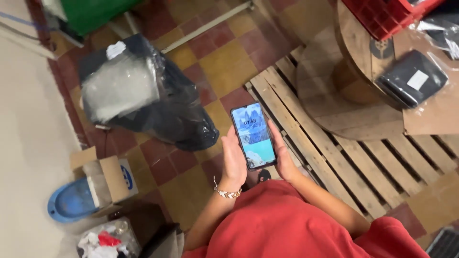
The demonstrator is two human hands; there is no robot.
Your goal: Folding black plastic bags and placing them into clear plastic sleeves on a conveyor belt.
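Observation:
A smartphone (253, 135) with a lit screen showing a mountain and water picture is held upright between both my hands. My left hand (233, 160) cups its left edge, and a beaded bracelet (226, 192) sits on that wrist. My right hand (283, 155) grips the phone's right edge from behind. I wear a red top (287, 224), seen at the bottom of the head view.
A black plastic bag (143, 91) with clear wrap lies on the tiled floor to the left. A wooden pallet (344, 162) carries a wooden cable spool (354, 62) at right, with a red crate (382, 14) and a dark wrapped packet (411, 79). A cardboard box (107, 179) and blue basin (69, 203) sit lower left.

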